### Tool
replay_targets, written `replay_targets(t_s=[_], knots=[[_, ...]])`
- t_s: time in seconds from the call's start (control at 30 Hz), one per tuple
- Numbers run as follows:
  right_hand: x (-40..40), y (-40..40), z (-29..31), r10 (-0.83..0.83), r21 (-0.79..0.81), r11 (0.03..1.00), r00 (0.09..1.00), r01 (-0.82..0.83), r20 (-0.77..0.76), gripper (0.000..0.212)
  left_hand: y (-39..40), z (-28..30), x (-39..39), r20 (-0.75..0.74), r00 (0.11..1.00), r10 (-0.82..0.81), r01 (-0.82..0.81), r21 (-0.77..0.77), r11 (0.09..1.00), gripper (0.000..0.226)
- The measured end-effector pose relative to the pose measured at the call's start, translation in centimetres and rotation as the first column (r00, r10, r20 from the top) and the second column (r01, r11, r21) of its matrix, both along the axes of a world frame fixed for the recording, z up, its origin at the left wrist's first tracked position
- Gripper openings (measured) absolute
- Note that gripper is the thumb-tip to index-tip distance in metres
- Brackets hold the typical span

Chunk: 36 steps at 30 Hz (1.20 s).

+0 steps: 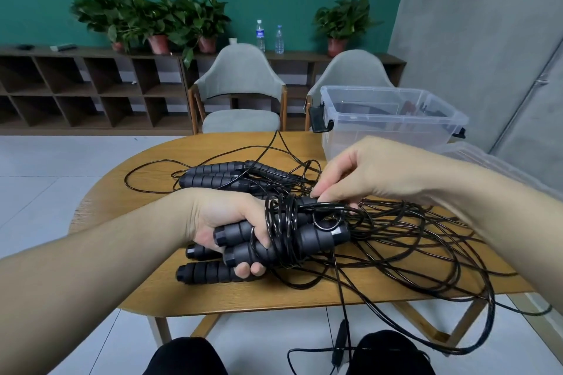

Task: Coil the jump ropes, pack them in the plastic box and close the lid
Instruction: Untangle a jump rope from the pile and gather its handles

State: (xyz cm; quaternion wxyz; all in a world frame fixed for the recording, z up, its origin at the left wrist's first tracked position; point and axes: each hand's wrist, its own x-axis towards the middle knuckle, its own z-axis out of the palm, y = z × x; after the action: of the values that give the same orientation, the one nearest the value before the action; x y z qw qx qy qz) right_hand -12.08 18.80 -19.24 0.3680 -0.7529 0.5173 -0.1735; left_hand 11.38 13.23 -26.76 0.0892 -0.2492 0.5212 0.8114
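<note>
Winding a jump rope around its handles at the wooden surface (213, 292).

My left hand (227, 224) gripped a pair of black foam handles (292, 242) with cord coiled around their middle, while my right hand (365, 173) pinched the cord (323, 207) just above the coil. Two more handles (213, 271) lay touching the underside of my left hand. Loose cord (426, 240) sprawled over the right of the surface and hung off its near edge. Beyond my hands, further handles (213, 175) lay tangled together. At the far right corner stood the clear plastic box (380, 131), open, its lid (502, 164) lying beside it.
</note>
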Motion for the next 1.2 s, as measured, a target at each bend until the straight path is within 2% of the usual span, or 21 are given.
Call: replay_targets(t_s=[0.07,0.13,0.23,0.3,0.33,0.4,0.47,0.57,0.63,0.7,0.8,0.87,1.0,1.13,1.2], knots=[[0.3,0.2,-0.1,0.055,-0.122,0.990,0.989,-0.072,-0.140,0.006,-0.1,-0.3,0.0,0.008,0.999,0.046,-0.046,-0.001,0.999,0.024],[0.5,0.4,-0.3,0.088,-0.182,0.975,0.976,-0.125,-0.199,0.012,-0.2,-0.6,0.2,0.014,0.992,0.126,-0.126,0.012,0.992,0.025],[0.3,0.6,-1.0,0.066,-0.284,0.952,0.984,-0.111,-0.164,0.023,-0.4,-0.8,0.7,0.003,0.970,0.242,-0.242,0.029,0.970,0.033],[0.2,1.0,-1.9,0.079,-0.364,0.925,0.992,-0.108,-0.093,0.019,-0.5,-0.7,0.8,-0.005,0.957,0.291,-0.291,0.024,0.956,0.035],[0.1,1.1,-2.4,0.095,-0.432,0.893,0.990,-0.131,-0.104,0.018,-0.5,-0.6,0.9,-0.007,0.951,0.309,-0.309,0.023,0.951,0.037],[-0.3,1.2,-3.3,0.109,-0.573,0.787,0.966,-0.227,-0.234,0.034,-0.5,-0.5,1.0,-0.014,0.944,0.330,-0.329,0.026,0.944,0.042],[-0.8,0.8,-3.9,0.133,-0.607,0.732,0.939,-0.308,-0.316,0.042,-0.4,-0.4,1.0,-0.021,0.943,0.333,-0.332,0.034,0.943,0.045],[-1.1,0.0,-4.6,0.163,-0.668,0.661,0.934,-0.343,-0.318,0.027,-0.2,-0.5,1.0,-0.023,0.934,0.357,-0.356,0.043,0.933,0.053],[-1.2,0.0,-5.2,0.136,-0.739,0.594,0.945,-0.318,-0.298,0.018,-0.1,-0.5,0.8,-0.034,0.916,0.400,-0.398,0.053,0.916,0.057],[-1.3,0.1,-5.9,0.066,-0.809,0.516,0.955,-0.282,-0.291,0.018,0.2,-0.3,0.3,-0.040,0.880,0.474,-0.470,0.073,0.879,0.053],[-0.8,0.7,-6.7,-0.167,-0.892,0.432,0.961,-0.131,-0.222,0.026,0.9,0.1,-0.9,-0.028,0.803,0.595,-0.592,0.068,0.803,0.035],[0.1,1.0,-7.3,-0.281,-0.897,0.441,0.945,-0.027,-0.167,0.028,1.3,0.1,-1.9,-0.031,0.740,0.672,-0.670,0.058,0.740,0.026],[1.8,1.0,-8.5,-0.330,-0.836,0.543,0.936,0.081,-0.124,0.025,1.6,0.0,-4.0,-0.069,0.611,0.788,-0.786,0.060,0.615,0.018],[3.2,1.7,-8.8,-0.309,-0.717,0.639,0.947,0.278,0.092,0.028,1.7,-0.2,-5.9,-0.165,0.453,0.876,-0.883,0.052,0.466,0.061],[3.6,1.5,-9.0,-0.309,-0.662,0.674,0.939,0.329,0.152,0.030,1.8,0.2,-6.7,-0.232,0.366,0.901,-0.922,0.044,0.385,0.054]])
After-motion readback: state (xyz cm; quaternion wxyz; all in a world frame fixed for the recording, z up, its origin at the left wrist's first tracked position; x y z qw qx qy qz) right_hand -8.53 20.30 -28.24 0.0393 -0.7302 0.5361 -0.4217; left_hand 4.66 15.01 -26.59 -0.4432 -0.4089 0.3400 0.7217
